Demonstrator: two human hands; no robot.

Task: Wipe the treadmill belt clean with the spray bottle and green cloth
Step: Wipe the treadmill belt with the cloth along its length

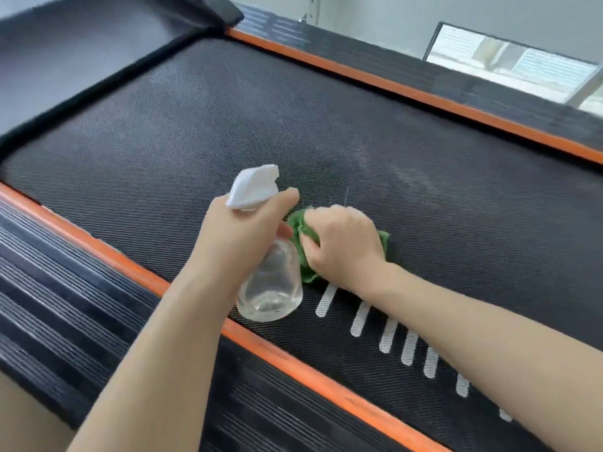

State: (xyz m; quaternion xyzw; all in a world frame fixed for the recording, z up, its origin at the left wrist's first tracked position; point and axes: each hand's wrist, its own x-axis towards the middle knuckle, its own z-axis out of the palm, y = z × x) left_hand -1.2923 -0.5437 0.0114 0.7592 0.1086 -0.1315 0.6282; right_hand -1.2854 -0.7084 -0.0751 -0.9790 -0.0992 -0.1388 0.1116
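A: Left hand (243,230)?
B: Fingers curled round the neck of the spray bottle (269,282), forefinger stretched forward under the white spray head (253,187). The bottle hangs tilted below the hand, held above the belt.

A: Contents?
B: Clear body, see-through. Some clear liquid seems to sit near the bottom; level cannot be told.

A: Right hand (346,243)?
B: Knuckles up, fingers bent, gripping the bunched green cloth (301,230) and pressing it on the treadmill belt (195,132). Cloth shows on both sides of the hand, its left edge just beside the bottle.

A: Surroundings?
B: White stripes (385,334) on the belt run under the right forearm. An orange strip (293,370) borders the belt below the left wrist; ribbed side rail (49,288) beyond it.
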